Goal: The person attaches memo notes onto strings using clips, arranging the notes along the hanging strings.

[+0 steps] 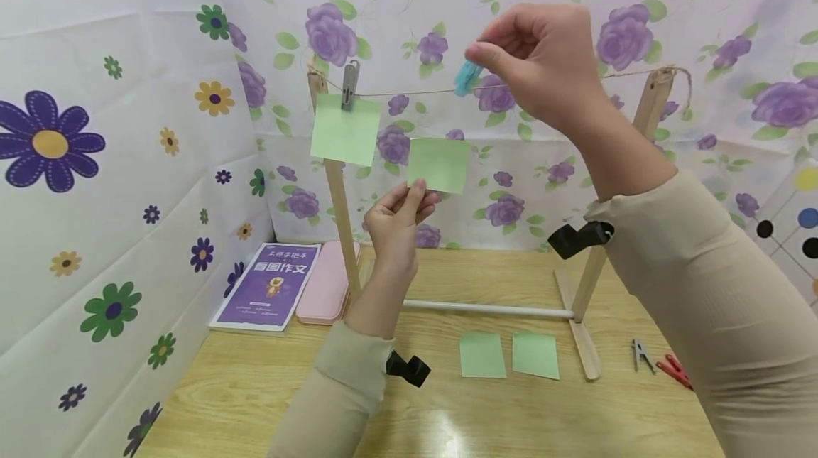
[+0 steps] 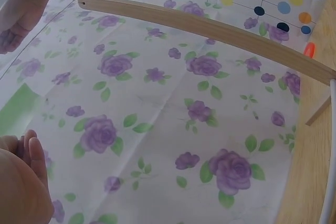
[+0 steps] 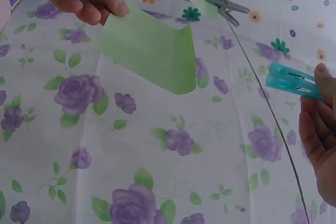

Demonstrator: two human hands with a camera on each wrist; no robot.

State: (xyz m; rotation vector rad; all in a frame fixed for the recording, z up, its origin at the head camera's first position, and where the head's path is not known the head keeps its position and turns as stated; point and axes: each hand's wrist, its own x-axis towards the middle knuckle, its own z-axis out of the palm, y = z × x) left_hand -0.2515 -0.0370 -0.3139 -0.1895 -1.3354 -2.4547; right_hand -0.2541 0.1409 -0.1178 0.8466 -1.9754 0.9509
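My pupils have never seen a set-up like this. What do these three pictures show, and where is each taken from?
There is no machine, just a person's two bare hands. The widest picture is from a camera on the head; the others are from cameras on each wrist. The left hand holds a green paper square; the right hand pinches a blue clothespin near a string. On the wooden table lie two more squares, a purple book, a pink case and small clips.

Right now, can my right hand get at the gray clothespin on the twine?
Probably yes: the way along the twine to the gray clothespin looks free, but your right hand pinches a turquoise clothespin.
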